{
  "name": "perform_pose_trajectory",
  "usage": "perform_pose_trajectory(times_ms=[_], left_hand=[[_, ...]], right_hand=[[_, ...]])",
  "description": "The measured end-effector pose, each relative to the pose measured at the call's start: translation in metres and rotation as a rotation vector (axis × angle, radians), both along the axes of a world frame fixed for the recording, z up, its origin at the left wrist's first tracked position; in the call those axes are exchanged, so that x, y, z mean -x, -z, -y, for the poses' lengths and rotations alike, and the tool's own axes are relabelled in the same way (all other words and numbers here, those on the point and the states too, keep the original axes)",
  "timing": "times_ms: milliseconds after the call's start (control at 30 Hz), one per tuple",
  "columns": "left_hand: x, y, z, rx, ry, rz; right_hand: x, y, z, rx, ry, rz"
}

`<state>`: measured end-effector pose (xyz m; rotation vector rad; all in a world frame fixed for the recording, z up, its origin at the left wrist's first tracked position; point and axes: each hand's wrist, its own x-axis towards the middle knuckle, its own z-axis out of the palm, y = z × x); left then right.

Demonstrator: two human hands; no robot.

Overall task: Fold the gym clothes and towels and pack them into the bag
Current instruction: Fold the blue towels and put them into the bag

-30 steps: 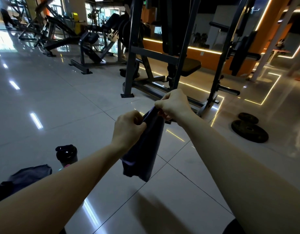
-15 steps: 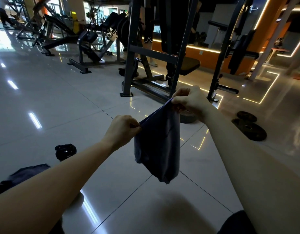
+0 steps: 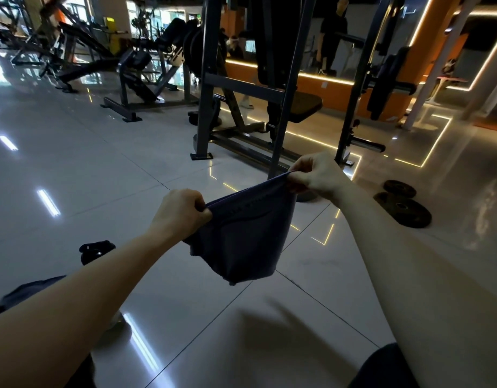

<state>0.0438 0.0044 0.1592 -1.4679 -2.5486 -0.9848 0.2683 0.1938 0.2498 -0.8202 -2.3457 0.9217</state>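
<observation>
Head view: the left hand (image 3: pixel 183 214) and right hand (image 3: pixel 314 175) pinch the dark purple stretchy gym cloth (image 3: pixel 247 236), now pulled wider, hanging between and below their fingers (image 3: pixel 199 205). It looks ready to fold.

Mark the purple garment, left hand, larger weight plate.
purple garment (image 3: pixel 247 242): head view, hanging fabric's middle.
left hand (image 3: pixel 180 214): head view, back of hand.
larger weight plate (image 3: pixel 411 215): head view, top face.

Two hands (image 3: pixel 183 212) (image 3: pixel 315 175), one held garment (image 3: pixel 247 239), two weight plates (image 3: pixel 402 210) (image 3: pixel 399 189), one black bottle (image 3: pixel 94 252).
</observation>
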Motion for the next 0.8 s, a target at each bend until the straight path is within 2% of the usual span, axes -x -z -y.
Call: perform_pose_trajectory(times_ms=[133, 267, 433, 500, 633, 800], left_hand=[[0.015, 0.002, 0.004, 0.035, -0.047, -0.025], [0.021, 0.005, 0.009, 0.047, -0.080, -0.053], [0.027, 0.004, 0.012, -0.112, -0.087, 0.025], [0.028, 0.003, 0.011, -0.170, -0.071, 0.066], [0.034, 0.002, 0.010, -0.237, -0.046, 0.103], [0.039, -0.004, 0.010, -0.275, -0.057, 0.053]], right_hand=[[0.006, -0.007, 0.000, -0.048, 0.010, -0.017], [-0.001, -0.002, -0.006, 0.016, 0.094, -0.092], [-0.010, 0.014, -0.016, 0.179, 0.245, -0.136], [-0.012, 0.019, -0.019, 0.203, 0.272, -0.104], [-0.014, 0.028, -0.025, 0.099, 0.265, 0.047], [-0.014, 0.038, -0.028, 0.093, 0.265, 0.100]])
